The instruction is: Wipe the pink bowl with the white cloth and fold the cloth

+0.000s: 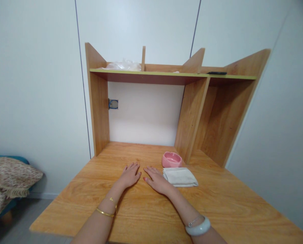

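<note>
My left hand (130, 175) lies palm down on the wooden desk (141, 217), its fingers stretched out and nothing in it. Beside it, a short gap away, my right hand (156, 179) rests the same way with spread fingers. A folded pale grey cloth (181, 177) lies just right of my right hand, its left edge close to or touching that hand. Behind the cloth stands a pink bowl (172, 160) with an angular rim, near the foot of the shelf's upright panel.
A wooden shelf unit (192, 115) rises from the back of the desk. Its upper shelf carries a clear plastic bag (124, 65) and a flat black object (216, 73). A wall box (113, 104) shows at the left inside. A patterned cushion (14, 174) sits at far left.
</note>
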{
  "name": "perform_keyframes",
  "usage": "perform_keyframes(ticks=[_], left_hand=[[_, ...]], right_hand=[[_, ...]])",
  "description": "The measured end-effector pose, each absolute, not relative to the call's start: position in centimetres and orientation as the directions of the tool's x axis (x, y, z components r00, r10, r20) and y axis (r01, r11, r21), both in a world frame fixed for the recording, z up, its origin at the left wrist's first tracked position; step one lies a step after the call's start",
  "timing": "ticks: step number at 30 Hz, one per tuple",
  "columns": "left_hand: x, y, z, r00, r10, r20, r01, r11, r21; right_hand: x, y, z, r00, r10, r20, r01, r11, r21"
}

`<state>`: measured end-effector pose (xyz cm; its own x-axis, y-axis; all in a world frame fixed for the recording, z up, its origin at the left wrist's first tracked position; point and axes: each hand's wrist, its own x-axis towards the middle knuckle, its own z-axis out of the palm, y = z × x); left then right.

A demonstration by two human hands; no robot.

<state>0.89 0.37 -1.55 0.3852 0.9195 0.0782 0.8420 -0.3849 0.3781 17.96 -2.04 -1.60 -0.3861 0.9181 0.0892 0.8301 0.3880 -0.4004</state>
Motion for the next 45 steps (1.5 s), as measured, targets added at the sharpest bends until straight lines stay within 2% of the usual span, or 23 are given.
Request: perform_keyframes(ticks=[45], left_hand=[[0.77,0.41,-1.49,0.391,0.917,0.075,0.837,-0.389,0.385]], right_hand=[[18.03,-2.3,-1.4,-0.389,0.918,0.08,0.827,0.386,-0.41]])
